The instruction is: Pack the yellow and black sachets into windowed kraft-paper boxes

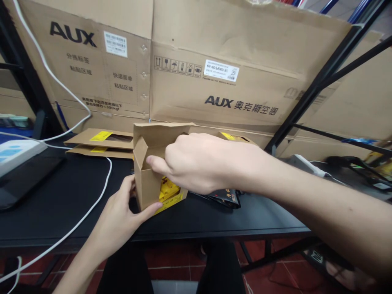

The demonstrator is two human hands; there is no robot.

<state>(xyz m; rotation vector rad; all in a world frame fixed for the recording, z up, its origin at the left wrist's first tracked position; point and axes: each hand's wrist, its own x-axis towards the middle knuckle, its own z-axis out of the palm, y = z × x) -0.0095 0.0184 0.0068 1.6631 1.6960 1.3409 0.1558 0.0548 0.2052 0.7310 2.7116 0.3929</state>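
Note:
A small brown cardboard box [148, 192] stands tilted on the black table, its top flap raised. Yellow packets [169, 188] show through the opening in its front. My left hand [124, 210] grips the box low on its left side, the thumb along the yellow strip at the bottom edge. Over the box's open top, my right hand [196, 163] is closed, with its thumb by the side flap. Its other fingers are curled and mostly hidden, so what they hold cannot be made out. Black packets [225, 198] lie just beyond my right hand.
Flat brown cartons with yellow labels [101, 143] lie stacked at the left. A white cable [104, 192] crosses the black table [214, 224] near a dark tablet-like slab [27, 177]. Large AUX cardboard sheets [245, 90] and a black metal frame [318, 81] stand behind.

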